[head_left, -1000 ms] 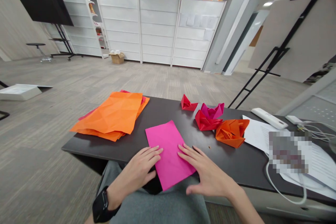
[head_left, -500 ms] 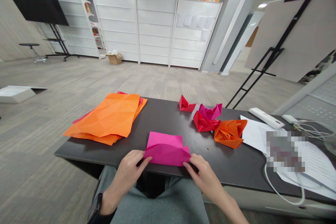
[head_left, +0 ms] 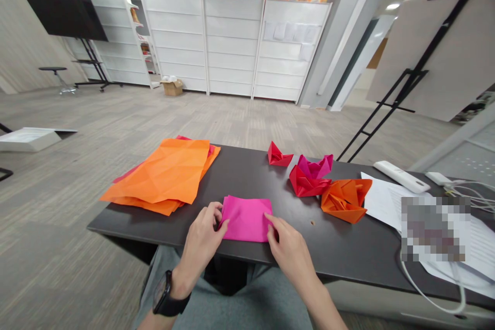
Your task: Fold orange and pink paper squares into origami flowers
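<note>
where the dark table (head_left: 240,175) meets the person's lap, the folded pink paper (head_left: 246,218) lies flat at its near edge; the left hand (head_left: 203,240) pinches its left edge, fingers together, and the right hand (head_left: 288,247) presses fingertips on its right edge. orange sheets (head_left: 164,175) lie far left.

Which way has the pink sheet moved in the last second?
Yes. The pink sheet is folded shorter: its far edge drew back toward the person, away from the red paper shape, and nothing overhangs the table now.
</note>
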Available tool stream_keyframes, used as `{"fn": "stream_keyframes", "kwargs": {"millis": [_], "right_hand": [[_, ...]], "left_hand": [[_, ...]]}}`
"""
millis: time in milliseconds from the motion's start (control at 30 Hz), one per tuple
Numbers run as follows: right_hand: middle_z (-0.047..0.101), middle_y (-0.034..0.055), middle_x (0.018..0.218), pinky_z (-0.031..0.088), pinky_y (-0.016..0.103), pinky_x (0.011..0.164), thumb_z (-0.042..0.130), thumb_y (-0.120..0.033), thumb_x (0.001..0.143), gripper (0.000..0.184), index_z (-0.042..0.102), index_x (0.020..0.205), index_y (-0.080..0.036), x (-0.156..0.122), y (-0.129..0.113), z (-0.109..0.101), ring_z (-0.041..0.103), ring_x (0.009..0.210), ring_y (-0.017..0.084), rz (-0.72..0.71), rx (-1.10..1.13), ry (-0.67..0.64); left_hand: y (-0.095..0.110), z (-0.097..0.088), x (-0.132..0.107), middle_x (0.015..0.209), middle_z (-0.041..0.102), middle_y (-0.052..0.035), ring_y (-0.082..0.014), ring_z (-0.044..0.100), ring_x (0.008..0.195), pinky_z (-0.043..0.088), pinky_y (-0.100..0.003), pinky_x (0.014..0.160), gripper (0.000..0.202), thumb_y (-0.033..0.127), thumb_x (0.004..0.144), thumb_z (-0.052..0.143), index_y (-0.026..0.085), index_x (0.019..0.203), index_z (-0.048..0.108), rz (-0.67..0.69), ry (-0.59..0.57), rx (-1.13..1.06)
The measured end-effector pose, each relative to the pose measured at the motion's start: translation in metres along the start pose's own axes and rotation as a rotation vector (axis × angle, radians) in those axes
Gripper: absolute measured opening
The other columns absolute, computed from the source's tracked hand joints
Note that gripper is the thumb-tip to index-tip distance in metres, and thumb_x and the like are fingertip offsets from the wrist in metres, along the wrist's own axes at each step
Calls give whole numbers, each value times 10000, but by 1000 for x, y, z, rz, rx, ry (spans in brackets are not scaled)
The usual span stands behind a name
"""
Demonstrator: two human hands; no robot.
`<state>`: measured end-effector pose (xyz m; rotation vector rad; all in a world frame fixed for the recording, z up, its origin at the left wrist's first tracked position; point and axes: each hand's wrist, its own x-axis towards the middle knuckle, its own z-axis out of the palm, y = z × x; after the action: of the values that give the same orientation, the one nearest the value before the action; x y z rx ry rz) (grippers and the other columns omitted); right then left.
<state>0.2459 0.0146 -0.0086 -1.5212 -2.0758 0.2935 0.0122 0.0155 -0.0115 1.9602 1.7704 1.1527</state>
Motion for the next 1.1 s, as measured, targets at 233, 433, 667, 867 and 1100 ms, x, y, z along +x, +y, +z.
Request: {"fn": "stream_keyframes", "kwargs": {"millis": [233,433,667,867,1100], "right_hand": [[560,63,857,511,340,718,431,-139,908,329,645,1153,-189,-4,-5,5,611,770,216,-5,-168,69],[563,77,901,521,386,767,411,-107,895,305,611,1100,-214,-4,-5,5,603,828,244,-42,-144,105],[590,110,1087,530,440,883,452,-260,942,392,441,1329,-192,-5,-4,0,606,982,269,70,44,215],[627,61,1137,549,377,855,657,-276,810,899,147,1547,-226,-5,7,3,646,865,204,154,271,163],[707,64,1035,475,414,959,557,-133,852,576,483,1410,-251,-24,6,-15,650,1012,222,-136,264,108]], "left_hand": [[-3,1,-3,1076,564,-72,-218,612,977,552,-390,867,170,175,926,524,212,1061,622,206,43,98],[14,-15,-11,1366,581,-72,-248,520,1289,430,-471,1103,359,185,952,522,255,1300,574,559,-258,209],[-4,0,-13,1472,479,-133,-309,405,1405,378,-562,1132,648,313,939,571,226,1511,280,343,-115,188],[-12,10,-9,1451,468,-131,-309,482,1348,470,-505,1061,726,300,861,656,252,1488,293,120,45,-19],[-10,-8,-6,1038,709,-66,-243,674,1046,481,-493,1037,348,119,842,534,229,1158,632,242,-168,-197]]}}
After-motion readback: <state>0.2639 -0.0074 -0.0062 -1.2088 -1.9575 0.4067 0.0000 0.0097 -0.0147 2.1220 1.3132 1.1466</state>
